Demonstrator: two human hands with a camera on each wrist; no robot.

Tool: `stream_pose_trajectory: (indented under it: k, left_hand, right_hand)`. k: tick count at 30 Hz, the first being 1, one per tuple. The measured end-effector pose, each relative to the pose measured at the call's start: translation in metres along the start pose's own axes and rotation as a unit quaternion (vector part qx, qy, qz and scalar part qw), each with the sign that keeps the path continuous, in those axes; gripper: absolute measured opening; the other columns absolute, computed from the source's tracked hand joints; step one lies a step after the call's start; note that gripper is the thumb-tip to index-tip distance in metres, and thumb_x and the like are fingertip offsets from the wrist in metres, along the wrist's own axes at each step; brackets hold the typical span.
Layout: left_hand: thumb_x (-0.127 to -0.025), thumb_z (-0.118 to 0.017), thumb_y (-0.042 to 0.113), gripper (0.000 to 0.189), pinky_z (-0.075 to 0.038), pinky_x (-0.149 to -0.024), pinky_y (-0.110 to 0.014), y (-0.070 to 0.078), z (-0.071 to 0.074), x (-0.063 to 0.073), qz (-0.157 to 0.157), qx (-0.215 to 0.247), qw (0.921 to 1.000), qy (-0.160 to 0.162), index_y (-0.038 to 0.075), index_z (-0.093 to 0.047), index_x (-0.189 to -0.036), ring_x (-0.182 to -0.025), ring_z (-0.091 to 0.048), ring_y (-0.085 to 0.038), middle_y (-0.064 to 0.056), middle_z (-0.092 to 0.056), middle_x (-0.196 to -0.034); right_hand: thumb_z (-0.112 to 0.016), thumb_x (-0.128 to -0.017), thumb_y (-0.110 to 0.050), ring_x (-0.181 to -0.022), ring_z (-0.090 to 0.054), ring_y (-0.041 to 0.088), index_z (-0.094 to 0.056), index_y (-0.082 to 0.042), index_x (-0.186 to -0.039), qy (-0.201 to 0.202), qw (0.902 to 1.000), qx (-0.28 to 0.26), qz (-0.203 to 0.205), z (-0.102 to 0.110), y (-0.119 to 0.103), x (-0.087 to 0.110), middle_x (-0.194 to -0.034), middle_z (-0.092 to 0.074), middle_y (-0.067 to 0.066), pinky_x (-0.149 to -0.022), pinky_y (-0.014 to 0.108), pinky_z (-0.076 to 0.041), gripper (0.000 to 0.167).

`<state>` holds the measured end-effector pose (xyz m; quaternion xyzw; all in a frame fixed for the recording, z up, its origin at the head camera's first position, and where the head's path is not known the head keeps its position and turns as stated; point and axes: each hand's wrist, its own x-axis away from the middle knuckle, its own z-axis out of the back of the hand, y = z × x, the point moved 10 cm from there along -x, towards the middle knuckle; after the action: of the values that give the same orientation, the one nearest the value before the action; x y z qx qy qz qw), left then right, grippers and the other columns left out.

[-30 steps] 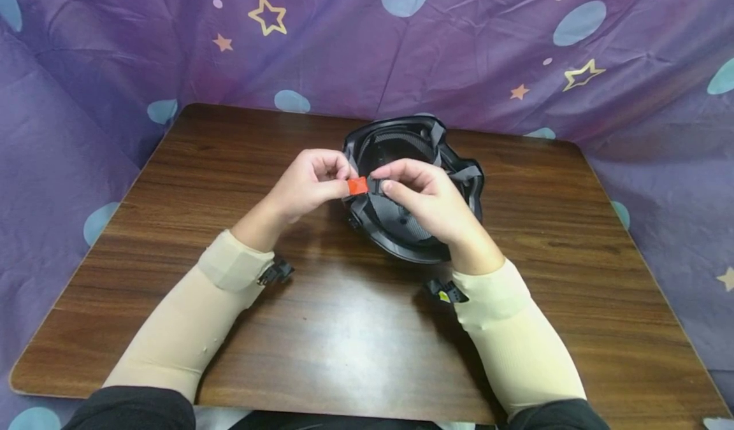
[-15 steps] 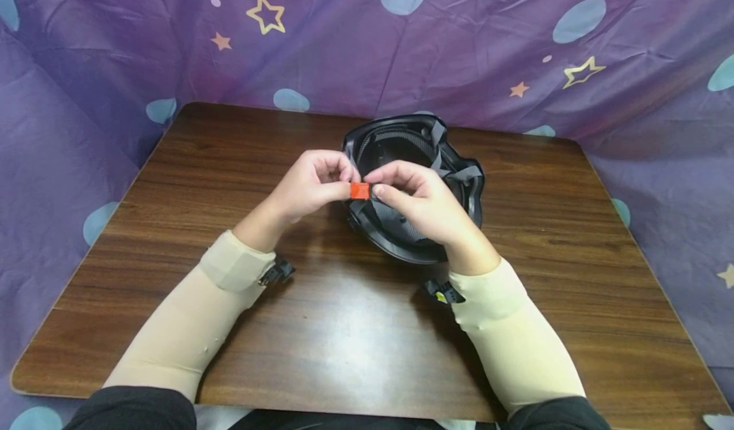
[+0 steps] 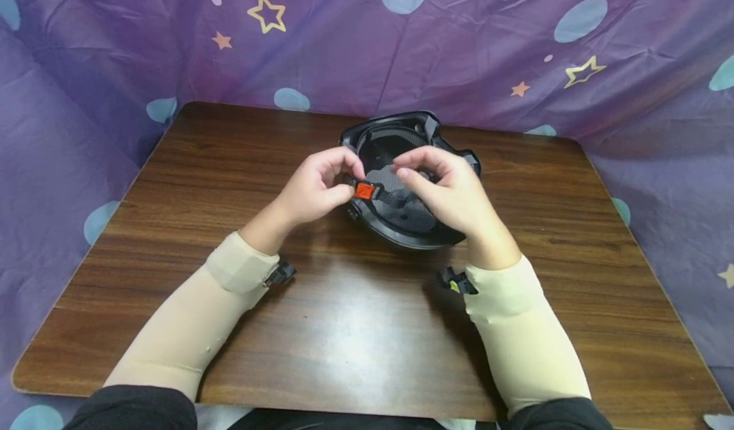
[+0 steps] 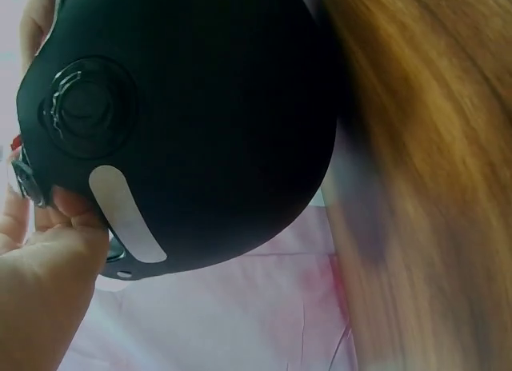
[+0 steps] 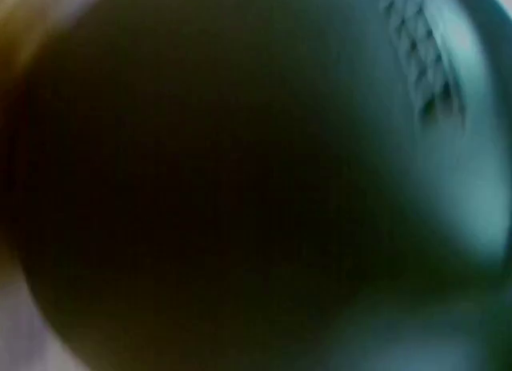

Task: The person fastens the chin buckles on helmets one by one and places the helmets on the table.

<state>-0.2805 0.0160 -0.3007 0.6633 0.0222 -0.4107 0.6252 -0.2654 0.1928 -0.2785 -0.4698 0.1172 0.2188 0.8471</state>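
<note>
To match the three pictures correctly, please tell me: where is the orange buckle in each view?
Head: the orange buckle is near the centre, by the left hand.
Left wrist: probably the small red piece at the left edge.
Right wrist: not visible.
Shared landmark: the black helmet, seen in all three.

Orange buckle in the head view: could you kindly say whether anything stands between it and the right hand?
Nothing visible does: a gap separates the right hand from the orange buckle, over the inside of the black helmet.
</note>
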Motion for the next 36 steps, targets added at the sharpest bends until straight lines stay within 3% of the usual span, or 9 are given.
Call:
stream_pose_trajectory:
  k: [4,7,11,14,18,21,26,31,36]
  left_hand:
    - [-0.086,-0.067,-0.015,0.022,-0.054,-0.089,-0.031,-0.005,-0.002,0.0,0.011,-0.067,0.9977,-0.001,-0.008,-0.067,-0.107,-0.097,-0.067,-0.022,-0.016,-0.068,-0.108]
    - [-0.088,-0.075,-0.008,0.021,-0.056,-0.083,-0.031,0.0,-0.001,0.0,-0.022,-0.136,0.9904,0.004,-0.002,-0.072,-0.107,-0.101,-0.068,-0.02,-0.013,-0.073,-0.116]
    - [-0.086,-0.084,0.004,0.018,-0.049,-0.094,-0.037,0.014,0.002,0.002,-0.109,-0.239,0.9647,0.023,0.007,-0.079,-0.102,-0.115,-0.061,-0.025,-0.01,-0.073,-0.126]
    - [-0.084,-0.089,0.015,0.027,-0.038,-0.109,-0.046,0.016,0.008,0.003,-0.125,-0.282,0.9505,0.038,0.012,-0.08,-0.11,-0.13,-0.051,-0.031,-0.013,-0.066,-0.141]
    - [-0.08,-0.094,0.026,0.071,-0.027,-0.122,-0.049,-0.001,0.014,0.003,-0.054,-0.266,0.9621,0.021,0.012,-0.065,-0.144,-0.152,-0.03,-0.03,-0.012,-0.037,-0.168]
    - [-0.073,-0.099,0.022,0.121,-0.017,-0.129,-0.045,-0.018,0.012,0.005,0.004,-0.219,0.9755,-0.021,0.007,-0.027,-0.168,-0.162,-0.01,-0.026,-0.012,-0.009,-0.178]
    - [-0.058,-0.105,0.004,0.167,-0.004,-0.13,-0.041,-0.037,0.003,0.008,0.042,-0.137,0.9866,-0.079,0.002,0.026,-0.162,-0.163,0.011,-0.028,-0.02,0.021,-0.174]
    - [-0.056,-0.104,-0.002,0.173,-0.016,-0.127,-0.058,-0.052,0.01,0.012,0.103,-0.076,0.9889,-0.076,0.019,0.03,-0.164,-0.162,0.004,-0.033,-0.015,0.02,-0.175]
    - [-0.055,-0.109,0.02,0.176,-0.009,-0.13,-0.047,-0.059,0.018,0.015,0.113,-0.069,0.9871,-0.091,0.017,0.029,-0.164,-0.162,0.01,-0.026,-0.014,0.021,-0.175]
  right_hand:
    - [-0.076,-0.098,-0.015,-0.103,-0.067,0.02,-0.081,-0.006,-0.109,0.114,0.9855,0.123,0.022,0.042,0.009,0.0,-0.11,-0.078,0.006,-0.092,0.033,-0.048,0.015]
    - [-0.078,-0.094,-0.013,-0.117,-0.065,0.031,-0.081,-0.002,-0.108,0.156,0.9727,0.168,0.033,0.058,0.018,0.0,-0.12,-0.076,0.013,-0.104,0.044,-0.045,0.018]
    - [-0.082,-0.09,-0.018,-0.136,-0.057,0.037,-0.08,-0.002,-0.115,0.138,0.9724,0.184,0.038,0.06,0.034,-0.002,-0.138,-0.068,0.018,-0.117,0.048,-0.039,0.029]
    - [-0.086,-0.088,-0.024,-0.146,-0.049,0.038,-0.078,-0.006,-0.125,0.101,0.9747,0.193,0.052,0.055,0.042,-0.001,-0.15,-0.061,0.017,-0.124,0.045,-0.033,0.042]
    - [-0.087,-0.085,-0.029,-0.152,-0.04,0.038,-0.075,-0.009,-0.133,0.066,0.9714,0.208,0.094,0.049,0.042,0.001,-0.157,-0.054,0.016,-0.127,0.047,-0.027,0.053]
    - [-0.086,-0.084,-0.032,-0.155,-0.035,0.039,-0.071,-0.01,-0.14,0.038,0.9674,0.224,0.112,0.043,0.041,0.0,-0.162,-0.048,0.017,-0.127,0.05,-0.025,0.062]
    - [-0.086,-0.085,-0.044,-0.159,-0.027,0.036,-0.055,-0.019,-0.158,-0.031,0.9594,0.273,0.064,0.03,0.054,-0.004,-0.171,-0.032,0.014,-0.127,0.052,-0.024,0.083]
    - [-0.089,-0.08,-0.049,-0.161,-0.021,0.03,-0.049,-0.024,-0.162,-0.058,0.9558,0.287,0.026,0.023,0.062,-0.005,-0.175,-0.022,0.01,-0.127,0.053,-0.025,0.095]
    - [-0.094,-0.074,-0.048,-0.161,-0.022,0.032,-0.055,-0.021,-0.157,-0.052,0.9587,0.277,0.04,0.014,0.06,-0.005,-0.176,-0.023,0.009,-0.125,0.055,-0.029,0.096]
